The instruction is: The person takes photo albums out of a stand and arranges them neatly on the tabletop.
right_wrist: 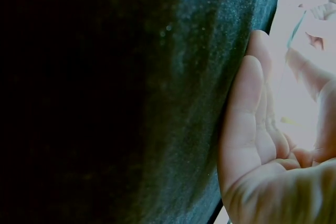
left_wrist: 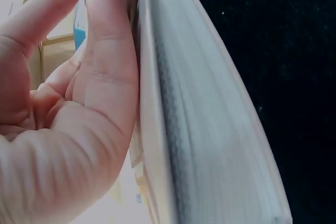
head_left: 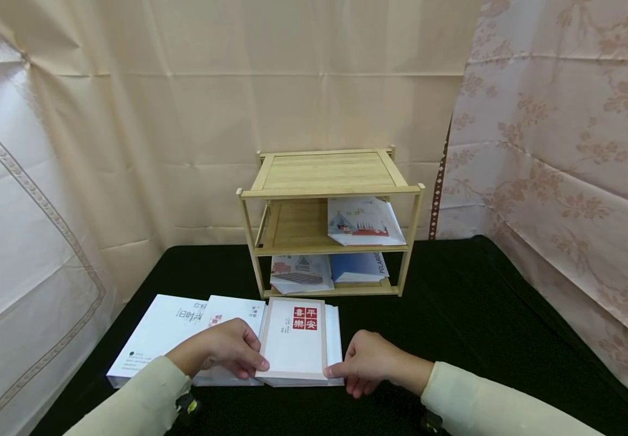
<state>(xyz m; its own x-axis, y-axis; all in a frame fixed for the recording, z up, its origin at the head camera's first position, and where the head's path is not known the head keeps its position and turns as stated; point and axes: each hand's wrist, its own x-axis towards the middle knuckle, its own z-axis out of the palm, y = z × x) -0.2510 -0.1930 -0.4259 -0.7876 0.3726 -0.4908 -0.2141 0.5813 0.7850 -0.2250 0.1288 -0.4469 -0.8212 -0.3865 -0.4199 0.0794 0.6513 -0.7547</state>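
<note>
A white book [head_left: 289, 351] with a beige border and four red character squares lies on top of another white book [head_left: 334, 345], near the table's front. My left hand [head_left: 232, 348] pinches its lower left corner, thumb on the cover. At the lower right corner my right hand [head_left: 365, 360] grips it, thumb on top and fingers curled below. In the left wrist view, a thick block of page edges [left_wrist: 210, 119] stands beside the fingers; which book this belongs to I cannot tell. The right wrist view shows curled fingers [right_wrist: 244, 114] over dark cloth.
To the left, two more white books, an outer one [head_left: 150, 333] and a nearer one [head_left: 237, 309], overlap partly under my left wrist. Behind stands a wooden shelf rack [head_left: 330, 172] with one booklet [head_left: 360, 221] on its middle tier and two below. Black cloth [head_left: 482, 327] covers the table.
</note>
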